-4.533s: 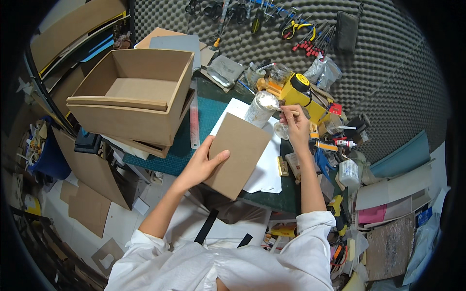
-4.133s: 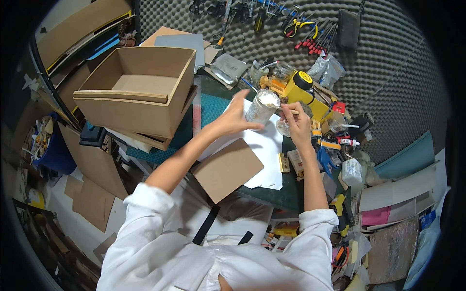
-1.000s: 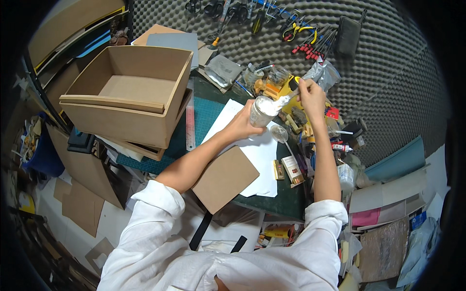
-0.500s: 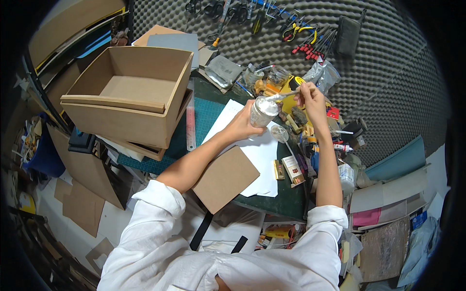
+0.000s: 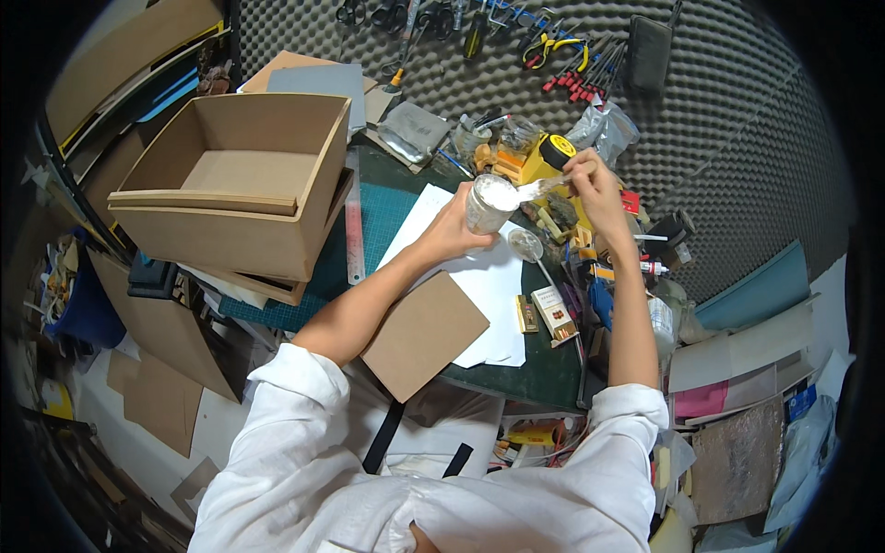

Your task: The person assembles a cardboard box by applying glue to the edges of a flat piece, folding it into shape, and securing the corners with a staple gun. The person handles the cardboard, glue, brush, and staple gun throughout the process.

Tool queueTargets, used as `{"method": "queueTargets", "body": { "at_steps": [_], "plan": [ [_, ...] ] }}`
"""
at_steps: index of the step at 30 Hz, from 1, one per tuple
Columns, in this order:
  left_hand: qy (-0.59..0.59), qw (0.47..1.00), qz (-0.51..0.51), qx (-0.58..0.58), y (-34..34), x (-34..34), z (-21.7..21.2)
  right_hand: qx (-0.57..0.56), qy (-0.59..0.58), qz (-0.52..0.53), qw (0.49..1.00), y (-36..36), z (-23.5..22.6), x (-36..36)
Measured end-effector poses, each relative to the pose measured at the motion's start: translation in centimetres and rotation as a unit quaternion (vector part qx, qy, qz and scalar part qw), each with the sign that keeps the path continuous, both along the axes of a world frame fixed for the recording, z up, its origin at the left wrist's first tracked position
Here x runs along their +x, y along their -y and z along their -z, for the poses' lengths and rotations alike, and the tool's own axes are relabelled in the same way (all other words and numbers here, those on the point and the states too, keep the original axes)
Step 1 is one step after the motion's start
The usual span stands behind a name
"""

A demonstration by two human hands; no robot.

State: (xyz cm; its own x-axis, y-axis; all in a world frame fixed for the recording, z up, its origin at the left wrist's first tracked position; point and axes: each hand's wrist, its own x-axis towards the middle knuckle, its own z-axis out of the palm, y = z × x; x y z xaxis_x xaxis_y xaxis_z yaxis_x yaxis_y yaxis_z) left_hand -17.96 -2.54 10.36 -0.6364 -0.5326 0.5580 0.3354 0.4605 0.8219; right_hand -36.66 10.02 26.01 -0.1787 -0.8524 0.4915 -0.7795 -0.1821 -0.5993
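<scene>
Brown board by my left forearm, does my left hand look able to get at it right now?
Probably not while the left hand is wrapped around the clear jar. Otherwise the way seems free: the brown board lies nearby, its broad top face uncovered.

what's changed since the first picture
The left hand let go of the brown board, which now lies lower and further left, and took hold of the jar. The right hand moved up and right, raising the white-coated tool. The open brown box and white paper stayed put.
</scene>
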Motion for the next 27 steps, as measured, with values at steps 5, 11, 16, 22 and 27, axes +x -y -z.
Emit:
{"method": "queueTargets", "body": {
  "at_steps": [5, 11, 16, 22, 27],
  "plan": [
    [-0.059, 0.995, -0.053, -0.053, 2.0, -0.8, 1.0, -0.139, 0.116, 0.012, 0.983, -5.1, 0.5, 1.3],
    [0.051, 0.987, -0.144, -0.042, 4.4, -0.2, 0.2, -0.280, 0.385, 0.115, 0.872, -20.1, 4.0, 5.4],
    [0.242, 0.940, -0.201, -0.129, 10.6, 2.8, 1.6, -0.331, 0.518, 0.150, 0.774, -32.4, 8.3, 10.8],
    [0.185, 0.959, 0.145, -0.159, -21.3, 7.8, -8.0, -0.596, 0.472, 0.193, 0.619, -49.5, 15.4, 15.7],
    [0.228, 0.842, 0.486, -0.052, -46.2, -1.4, 8.5, -0.611, 0.396, 0.368, 0.579, -53.1, 18.8, 15.8]
  ]
}}
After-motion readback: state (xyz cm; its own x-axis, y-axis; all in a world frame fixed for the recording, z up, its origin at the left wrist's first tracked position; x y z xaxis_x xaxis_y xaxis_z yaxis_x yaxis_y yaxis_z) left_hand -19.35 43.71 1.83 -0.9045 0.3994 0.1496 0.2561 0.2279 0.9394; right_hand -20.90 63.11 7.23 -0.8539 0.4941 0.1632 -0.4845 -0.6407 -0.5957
